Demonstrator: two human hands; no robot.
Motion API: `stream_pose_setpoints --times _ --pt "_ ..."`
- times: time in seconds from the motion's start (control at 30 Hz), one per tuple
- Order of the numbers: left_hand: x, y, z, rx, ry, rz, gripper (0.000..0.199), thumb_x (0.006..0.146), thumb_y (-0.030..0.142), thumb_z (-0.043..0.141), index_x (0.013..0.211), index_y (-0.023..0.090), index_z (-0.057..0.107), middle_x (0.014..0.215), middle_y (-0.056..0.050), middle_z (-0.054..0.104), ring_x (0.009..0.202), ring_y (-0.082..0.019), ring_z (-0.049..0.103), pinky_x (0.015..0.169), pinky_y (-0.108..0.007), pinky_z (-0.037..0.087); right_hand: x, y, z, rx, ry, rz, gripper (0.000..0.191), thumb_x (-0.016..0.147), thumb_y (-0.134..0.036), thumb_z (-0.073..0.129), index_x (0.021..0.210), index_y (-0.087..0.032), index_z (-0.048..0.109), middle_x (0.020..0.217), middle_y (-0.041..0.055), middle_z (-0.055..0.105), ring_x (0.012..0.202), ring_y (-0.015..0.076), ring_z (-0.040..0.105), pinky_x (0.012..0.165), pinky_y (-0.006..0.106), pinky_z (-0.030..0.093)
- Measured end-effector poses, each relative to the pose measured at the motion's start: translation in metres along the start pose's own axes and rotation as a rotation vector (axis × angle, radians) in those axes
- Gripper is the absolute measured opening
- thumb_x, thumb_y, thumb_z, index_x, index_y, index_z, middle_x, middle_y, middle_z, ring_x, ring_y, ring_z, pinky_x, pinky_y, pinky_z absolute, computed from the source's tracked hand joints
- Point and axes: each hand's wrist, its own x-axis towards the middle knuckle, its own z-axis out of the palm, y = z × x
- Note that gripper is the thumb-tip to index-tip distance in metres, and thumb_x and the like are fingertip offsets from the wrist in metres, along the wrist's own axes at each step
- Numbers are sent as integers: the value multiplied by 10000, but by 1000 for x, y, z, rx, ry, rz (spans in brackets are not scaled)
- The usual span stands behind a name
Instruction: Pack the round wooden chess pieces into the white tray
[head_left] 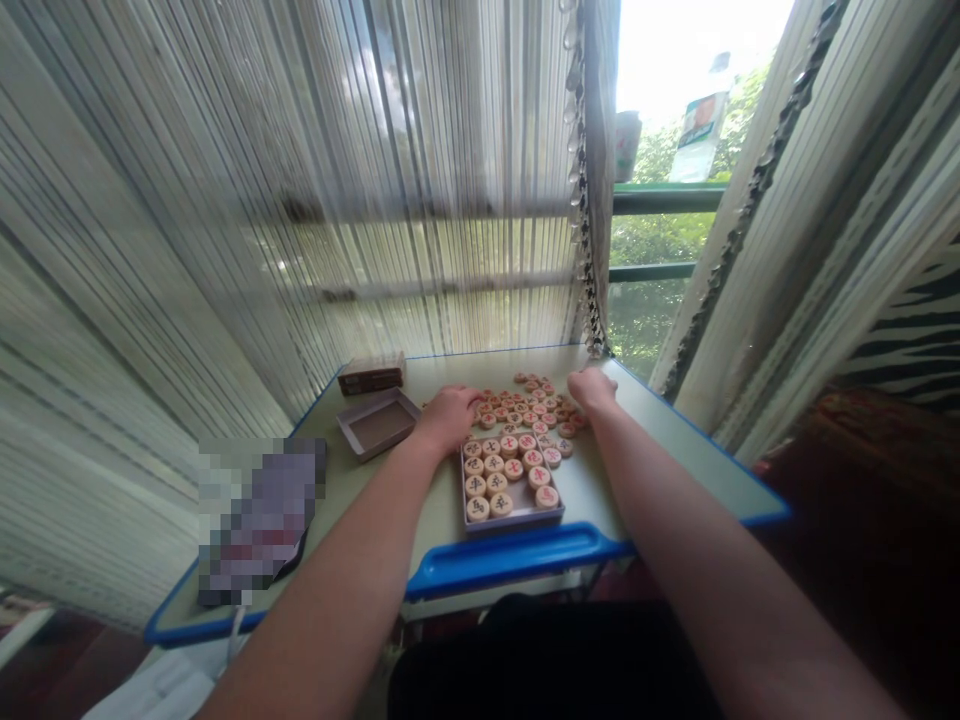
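Round wooden Chinese chess pieces (525,405) with red or black characters lie in a loose pile on the small table. At the pile's left edge is my left hand (451,415), back up, its fingers reaching over to the nearest pieces. My right hand (593,389) is at the pile's right edge with its fingers curled in; whatever may be in them is hidden. Between my forearms, a shallow box tray (513,520) holds several larger-looking pieces in rows, face up. A gap shows in the tray's lower middle.
An open box lid (379,425) lies left of the pile, with a small brown box (372,374) behind it. A pixelated phone-like object (266,525) rests at the left. The table (679,470) has a blue rim and front handle. String curtains (420,180) hang behind.
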Motion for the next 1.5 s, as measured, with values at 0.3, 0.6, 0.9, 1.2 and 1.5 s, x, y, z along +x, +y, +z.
stream_pose_setpoints --times 0.3,0.6,0.9,1.2,1.5 --pt "0 -1 6 -31 -38 -26 303 848 270 386 972 225 659 1066 -34 647 969 -169 585 867 -263 436 -13 -13 0 94 -45 70 342 772 -315 447 997 -223 688 978 85 676 874 221 616 735 295 459" --pt "3 6 4 61 7 -209 312 816 320 442 1034 196 628 1079 -69 647 977 -207 593 832 -282 459 -18 -33 10 75 -131 -373 279 805 -336 471 955 -266 695 1084 25 638 1021 200 517 938 312 343" --pt "2 9 7 90 7 -207 283 823 307 426 964 205 649 1020 -65 666 908 -213 614 769 -289 476 -14 -33 7 199 -92 -278 404 783 -180 408 1134 -172 608 1186 74 592 1084 205 519 926 282 385" --pt "1 8 1 86 -28 -181 286 839 310 409 927 199 657 946 -67 685 880 -190 618 764 -260 461 -20 -22 -17 55 -256 76 258 702 -265 546 907 -188 682 909 110 683 800 238 636 625 292 472" --pt "1 7 1 189 4 -172 293 847 312 388 908 203 653 953 -70 674 884 -196 619 756 -277 461 -21 -26 -22 49 -232 36 259 712 -250 524 895 -171 690 893 109 682 806 208 632 648 254 456"
